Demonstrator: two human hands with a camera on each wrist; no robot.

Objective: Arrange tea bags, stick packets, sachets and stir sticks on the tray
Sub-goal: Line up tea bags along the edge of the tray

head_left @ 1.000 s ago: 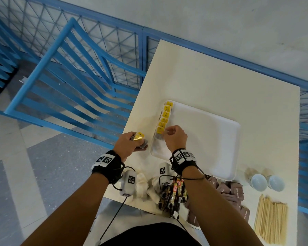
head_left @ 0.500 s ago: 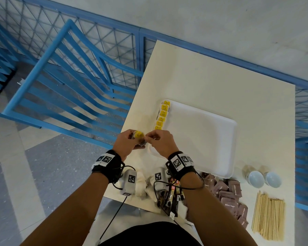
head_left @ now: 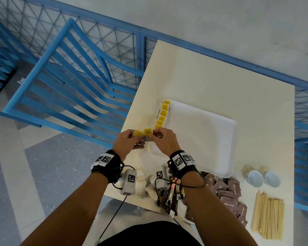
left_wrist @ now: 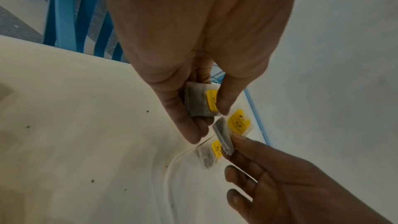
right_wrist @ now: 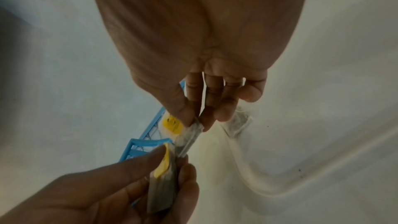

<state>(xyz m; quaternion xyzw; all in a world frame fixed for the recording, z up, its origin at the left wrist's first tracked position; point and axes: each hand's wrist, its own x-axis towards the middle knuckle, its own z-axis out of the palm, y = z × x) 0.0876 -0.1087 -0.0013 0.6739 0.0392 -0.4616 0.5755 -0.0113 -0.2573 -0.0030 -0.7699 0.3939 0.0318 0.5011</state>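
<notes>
A white tray (head_left: 212, 139) lies on the cream table (head_left: 203, 77). Several yellow-tagged tea bags (head_left: 162, 114) stand in a row along the tray's left edge. Over the tray's near left corner, my left hand (head_left: 138, 139) grips a small stack of tea bags (left_wrist: 199, 101) between thumb and fingers. My right hand (head_left: 156, 135) pinches one tea bag (head_left: 147, 131) by its edge, right beside the stack. In the right wrist view, thumb and forefinger pinch that tea bag (right_wrist: 189, 135) above the left hand's stack (right_wrist: 163, 176). One tea bag (left_wrist: 210, 154) lies in the tray corner below.
At the table's near edge lie white pouches (head_left: 140, 181), dark stick packets (head_left: 172, 192), brown sachets (head_left: 228, 192) and wooden stir sticks (head_left: 267, 215). Two white cups (head_left: 263, 178) stand right of the tray. A blue chair (head_left: 75, 71) and blue railing stand to the left.
My right hand left the row on the tray, came left to my left hand and took hold of one tea bag from the stack there. The left hand rose slightly.
</notes>
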